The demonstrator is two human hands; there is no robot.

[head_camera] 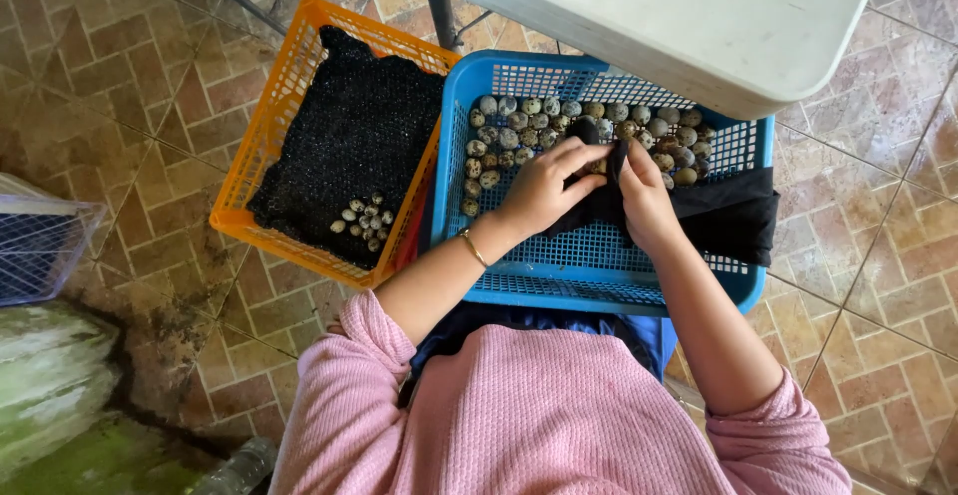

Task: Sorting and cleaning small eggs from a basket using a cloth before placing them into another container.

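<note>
Both hands met at frame centre over the blue basket (599, 255): left hand (544, 191) and right hand (644, 196) each pinched the black cloth (728, 218) around a speckled egg. Speckled eggs (529, 126) lay along the basket's upper edge; an orange basket (264, 136) stood left.

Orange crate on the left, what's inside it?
The orange crate holds a black mesh cloth lining most of its floor, with a small cluster of speckled eggs lying on the cloth near its front corner. Whatever lies beneath the cloth is covered.
</note>
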